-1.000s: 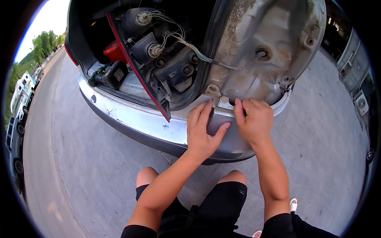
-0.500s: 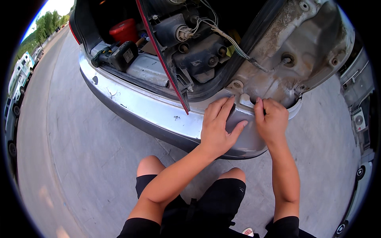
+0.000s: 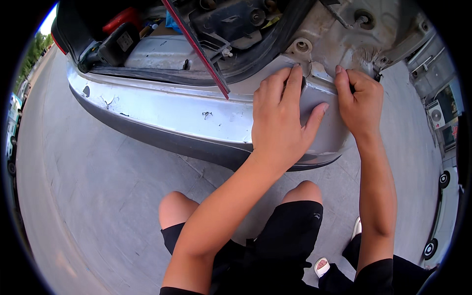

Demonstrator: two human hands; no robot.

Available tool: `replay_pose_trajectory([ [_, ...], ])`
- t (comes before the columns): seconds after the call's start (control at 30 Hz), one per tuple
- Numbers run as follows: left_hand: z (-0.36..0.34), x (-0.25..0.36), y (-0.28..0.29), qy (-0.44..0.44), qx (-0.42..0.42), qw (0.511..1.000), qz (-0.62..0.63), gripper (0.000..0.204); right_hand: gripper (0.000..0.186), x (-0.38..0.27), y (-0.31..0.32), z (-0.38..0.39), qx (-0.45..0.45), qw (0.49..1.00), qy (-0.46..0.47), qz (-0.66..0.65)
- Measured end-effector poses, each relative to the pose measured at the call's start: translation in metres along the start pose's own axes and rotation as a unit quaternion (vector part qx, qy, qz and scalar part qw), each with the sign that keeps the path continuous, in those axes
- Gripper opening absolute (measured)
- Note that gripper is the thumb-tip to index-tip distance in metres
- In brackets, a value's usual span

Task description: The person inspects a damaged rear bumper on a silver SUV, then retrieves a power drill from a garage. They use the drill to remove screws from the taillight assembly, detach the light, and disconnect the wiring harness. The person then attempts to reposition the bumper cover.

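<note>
My left hand (image 3: 279,110) lies over the right corner of a silver car bumper (image 3: 169,109), its fingers stretched out and the thumb spread to the right. A small dark patch shows beside its index finger; I cannot tell what it is. To its right, my right hand (image 3: 362,101) is closed, fingers curled over the bumper's upper edge with the thumb pointing up. Behind both hands is the bare, dirty metal body corner (image 3: 339,46), with a bolt hole and a cable grommet. What lies under the fingers is hidden.
A removed tail light (image 3: 199,51) with a red edge leans out of the open trunk, left of my hands. A black power tool battery (image 3: 120,43) and a red container (image 3: 123,18) sit inside. Another person's sandaled foot (image 3: 322,266) is at my lower right.
My view has moved closer to the bumper corner, so both hands appear larger and higher. They keep nearly the same places on the bumper. More of another person's feet shows at lower right.
</note>
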State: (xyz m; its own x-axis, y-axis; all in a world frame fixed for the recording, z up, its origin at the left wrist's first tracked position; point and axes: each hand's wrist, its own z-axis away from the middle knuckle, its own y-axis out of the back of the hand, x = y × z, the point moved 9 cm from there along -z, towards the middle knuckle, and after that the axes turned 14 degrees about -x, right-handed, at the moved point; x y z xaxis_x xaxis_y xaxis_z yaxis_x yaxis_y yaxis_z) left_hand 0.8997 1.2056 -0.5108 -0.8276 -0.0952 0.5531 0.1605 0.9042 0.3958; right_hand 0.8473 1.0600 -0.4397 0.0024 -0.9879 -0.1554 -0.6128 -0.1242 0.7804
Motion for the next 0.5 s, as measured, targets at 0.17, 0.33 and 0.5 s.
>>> replay_pose_trajectory([
  [0.17, -0.0013, -0.0021, -0.0011, -0.012, 0.003, 1.0, 0.017, 0.066, 0.037, 0.0039, -0.0017, -0.0023, 0.006, 1.0, -0.013, -0.016],
  [0.33, -0.005, -0.0015, 0.0027, -0.011, 0.008, 1.0, 0.021, 0.066, 0.037, 0.003, -0.0025, -0.0034, 0.015, 1.0, -0.024, -0.001],
  [0.5, -0.0042, -0.0032, 0.0004, 0.004, 0.004, 1.0, 0.029, 0.064, 0.036, 0.0063, -0.0038, -0.0033, 0.004, 0.999, -0.032, -0.013],
])
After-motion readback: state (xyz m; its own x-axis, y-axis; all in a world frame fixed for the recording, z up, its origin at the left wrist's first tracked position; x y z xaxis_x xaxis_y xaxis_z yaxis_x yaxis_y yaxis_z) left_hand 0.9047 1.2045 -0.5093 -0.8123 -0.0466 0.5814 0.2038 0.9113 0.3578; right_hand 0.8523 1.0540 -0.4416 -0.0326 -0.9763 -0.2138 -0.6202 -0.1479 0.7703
